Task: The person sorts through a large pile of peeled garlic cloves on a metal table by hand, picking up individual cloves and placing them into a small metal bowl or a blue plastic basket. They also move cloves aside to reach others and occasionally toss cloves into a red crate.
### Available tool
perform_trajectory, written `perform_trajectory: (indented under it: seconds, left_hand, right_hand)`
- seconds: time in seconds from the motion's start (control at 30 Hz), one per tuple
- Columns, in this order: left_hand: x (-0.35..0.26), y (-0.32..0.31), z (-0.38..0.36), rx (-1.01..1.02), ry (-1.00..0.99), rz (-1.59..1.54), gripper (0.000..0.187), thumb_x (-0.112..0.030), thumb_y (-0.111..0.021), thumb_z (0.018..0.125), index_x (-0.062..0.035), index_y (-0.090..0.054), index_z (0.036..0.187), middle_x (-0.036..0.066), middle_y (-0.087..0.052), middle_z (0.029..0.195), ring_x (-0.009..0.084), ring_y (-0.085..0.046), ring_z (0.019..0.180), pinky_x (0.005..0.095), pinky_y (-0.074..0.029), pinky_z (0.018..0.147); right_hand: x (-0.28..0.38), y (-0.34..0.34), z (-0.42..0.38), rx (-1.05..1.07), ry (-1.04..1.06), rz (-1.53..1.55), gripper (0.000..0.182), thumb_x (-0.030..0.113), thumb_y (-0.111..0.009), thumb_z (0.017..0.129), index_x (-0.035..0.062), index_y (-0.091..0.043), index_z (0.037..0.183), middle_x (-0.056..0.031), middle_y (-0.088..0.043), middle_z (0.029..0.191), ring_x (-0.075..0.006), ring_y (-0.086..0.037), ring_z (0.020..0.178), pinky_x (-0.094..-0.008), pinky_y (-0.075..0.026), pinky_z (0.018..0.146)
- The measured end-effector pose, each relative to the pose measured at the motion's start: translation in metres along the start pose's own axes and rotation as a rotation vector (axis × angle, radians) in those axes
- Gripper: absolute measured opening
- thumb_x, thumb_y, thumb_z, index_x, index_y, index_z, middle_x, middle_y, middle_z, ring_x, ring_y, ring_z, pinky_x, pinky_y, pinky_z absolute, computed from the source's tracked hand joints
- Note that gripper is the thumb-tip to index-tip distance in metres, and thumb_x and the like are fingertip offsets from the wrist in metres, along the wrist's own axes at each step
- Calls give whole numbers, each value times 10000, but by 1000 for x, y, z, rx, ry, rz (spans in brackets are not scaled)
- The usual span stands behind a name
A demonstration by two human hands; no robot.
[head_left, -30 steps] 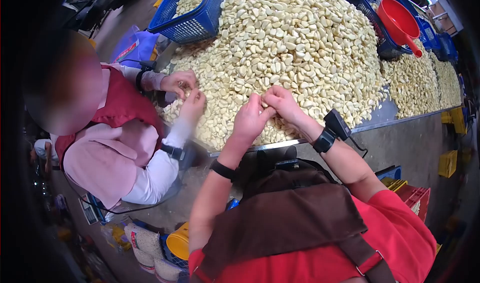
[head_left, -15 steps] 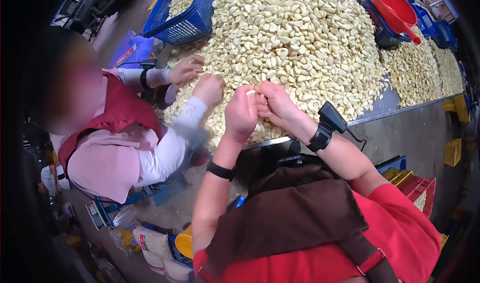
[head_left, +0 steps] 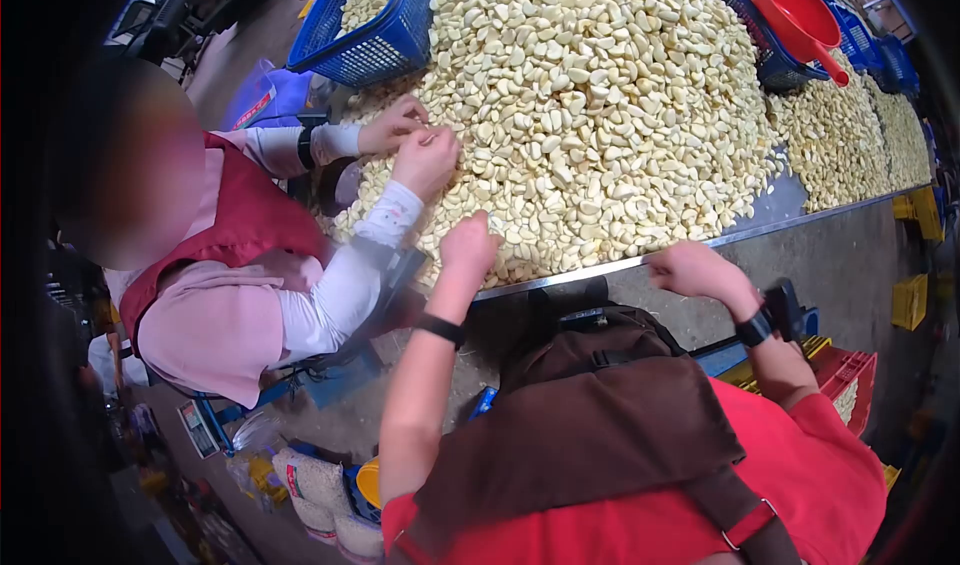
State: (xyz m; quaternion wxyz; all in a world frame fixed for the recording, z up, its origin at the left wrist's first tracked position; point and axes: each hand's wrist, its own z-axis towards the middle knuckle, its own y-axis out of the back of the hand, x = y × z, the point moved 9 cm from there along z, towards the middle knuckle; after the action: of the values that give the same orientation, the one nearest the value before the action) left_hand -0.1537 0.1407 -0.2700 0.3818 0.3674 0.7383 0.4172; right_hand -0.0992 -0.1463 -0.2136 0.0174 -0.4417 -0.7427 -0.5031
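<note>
Picking, it seems: our left hand [head_left: 468, 249] curls at the pale pieces [head_left: 600, 125] on the table [head_left: 779, 205], our right hand [head_left: 692, 270] curls near its edge (pinching anything? we cannot tell). Another pick needs parted fingertips.

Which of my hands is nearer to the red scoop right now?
Right. The right hand is at the table's front edge, on the scoop's side; the left hand is farther left, at the pale pile's near edge.
</note>
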Motion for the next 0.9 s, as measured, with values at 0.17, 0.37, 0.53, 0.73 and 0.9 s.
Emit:
perform_trajectory:
  seconds: [0.17, 0.37, 0.53, 0.73, 0.9]
  left_hand:
    - [-12, -21, 4, 49, -110, 100, 351, -289, -663, 777, -56, -543, 1010, 169, -656, 873, 343, -645, 857, 456, -509, 724]
    - [44, -2, -7, -48, 12, -553, 215, -173, -621, 812, -58, -511, 956, 59, -577, 686, 164, -538, 505, 288, -443, 454]
    - [15, 54, -63, 307, -250, -2094, 170, -131, -523, 871, -75, -465, 1021, 111, -560, 819, 153, -531, 597, 214, -380, 418]
    - [9, 54, -57, 265, -151, -2085, 258, -223, -585, 849, -37, -508, 1012, 127, -537, 922, 158, -506, 698, 198, -396, 417]
    - [-37, -1, -37, 568, 39, -1277, 127, -205, -608, 836, -83, -592, 868, 5, -566, 678, 48, -464, 518, 165, -321, 410]
  right_hand:
    - [112, 20, 104, -267, 130, 40, 198, 200, -514, 819, 69, -661, 796, -141, -649, 749, -324, -632, 727, -428, -499, 635]
    - [134, -32, 181, -218, 216, -344, 115, 112, -575, 724, 47, -670, 717, -125, -672, 749, -261, -669, 701, -375, -519, 603]
    - [142, -20, 185, -143, 132, -159, 144, 130, -562, 727, 37, -671, 741, -131, -661, 702, -251, -667, 689, -361, -516, 603]
    - [100, 37, 138, 136, 240, 1502, 160, 101, -502, 862, -22, -589, 918, -7, -523, 566, -56, -437, 422, -178, -385, 451]
    - [50, 40, 114, 104, 208, 1444, 122, 120, -555, 845, 20, -621, 822, -13, -537, 549, -64, -459, 423, -207, -326, 376]
